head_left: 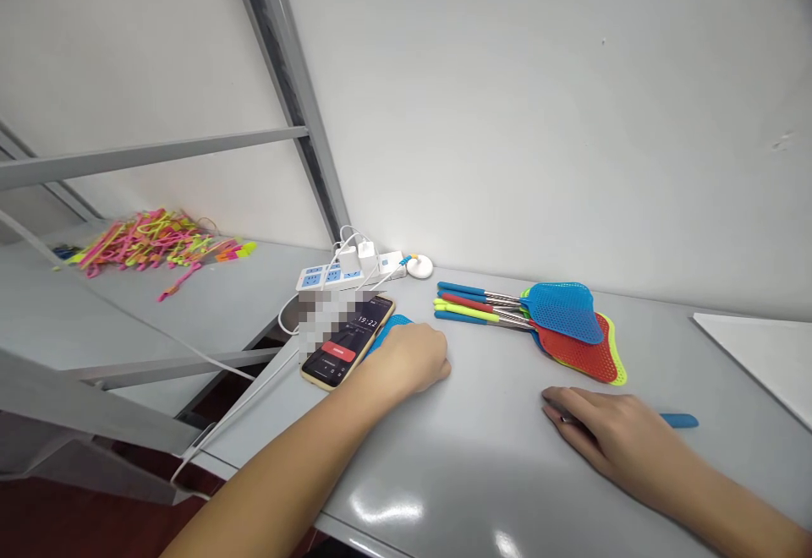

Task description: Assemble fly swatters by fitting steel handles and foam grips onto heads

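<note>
Beside the phone, my left hand (415, 355) is closed over a blue perforated fly swatter head (394, 322), whose lower part is hidden by the hand and wrist. My right hand (606, 423) rests on the table to the right, fingers curled around a telescopic fly swatter handle. Its blue grip (680, 420) sticks out past the wrist side, and a bit of metal shows at the fingertips. Behind the hands lies a pile of fly swatters: a blue head (564, 309) on top, a red head (574, 348) and a yellow one (612, 355) beneath, grips pointing left.
A phone (348, 342) with a timer showing lies left of my left hand. Behind it are a power strip (310, 277) with white chargers and a round white disc (419, 267). Pink and yellow plastic pieces (152, 241) cover the left table. A white board (758, 355) lies far right.
</note>
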The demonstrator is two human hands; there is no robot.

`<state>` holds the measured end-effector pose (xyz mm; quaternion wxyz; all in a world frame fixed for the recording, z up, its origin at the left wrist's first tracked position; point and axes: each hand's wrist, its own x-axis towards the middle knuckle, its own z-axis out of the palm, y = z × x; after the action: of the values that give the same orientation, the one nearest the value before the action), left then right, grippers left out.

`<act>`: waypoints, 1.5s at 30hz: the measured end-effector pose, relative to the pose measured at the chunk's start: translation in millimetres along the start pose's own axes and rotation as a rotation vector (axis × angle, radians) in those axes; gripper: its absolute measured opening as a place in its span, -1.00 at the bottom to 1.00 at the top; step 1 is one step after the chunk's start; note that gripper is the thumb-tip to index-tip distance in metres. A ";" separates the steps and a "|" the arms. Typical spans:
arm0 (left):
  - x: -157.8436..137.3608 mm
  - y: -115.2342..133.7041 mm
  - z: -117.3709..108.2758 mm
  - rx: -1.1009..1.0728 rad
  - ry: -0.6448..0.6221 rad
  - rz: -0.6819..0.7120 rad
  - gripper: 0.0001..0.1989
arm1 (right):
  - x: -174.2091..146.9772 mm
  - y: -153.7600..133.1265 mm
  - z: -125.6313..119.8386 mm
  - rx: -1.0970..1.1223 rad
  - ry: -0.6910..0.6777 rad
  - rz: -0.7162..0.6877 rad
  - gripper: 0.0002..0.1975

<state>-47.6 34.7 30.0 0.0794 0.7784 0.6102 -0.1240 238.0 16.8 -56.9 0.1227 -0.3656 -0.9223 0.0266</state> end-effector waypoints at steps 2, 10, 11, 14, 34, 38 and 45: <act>2.0 -2.7 3.3 -0.018 0.008 -0.012 -0.74 | -0.5 1.0 0.7 0.006 -0.005 0.001 -0.87; 7.7 0.1 5.7 -0.008 0.080 0.040 -0.67 | 0.8 -0.8 -1.4 -0.021 0.000 0.008 -0.82; 7.4 4.5 4.6 -0.005 0.101 0.062 -0.67 | 1.7 -1.3 -2.3 -0.024 0.012 0.003 -0.82; 4.2 24.7 5.2 -0.018 0.152 0.165 -0.66 | 4.4 -2.4 -4.9 -0.034 0.064 -0.007 -0.80; 14.9 43.9 27.8 -0.103 0.207 0.440 -0.67 | 8.4 -9.2 -14.1 -0.037 0.116 0.121 -0.73; 17.9 24.2 17.6 -0.030 0.231 0.411 -0.69 | 9.5 -6.3 -13.0 0.022 0.071 0.181 -0.74; 22.7 27.0 18.9 -0.096 0.212 0.561 -0.74 | 2.2 -3.1 -6.9 0.042 0.053 0.130 -0.70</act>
<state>-18.1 44.1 4.6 0.0831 0.9206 0.3813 0.0137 236.0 15.7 -49.4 0.1527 -0.4227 -0.8922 0.0443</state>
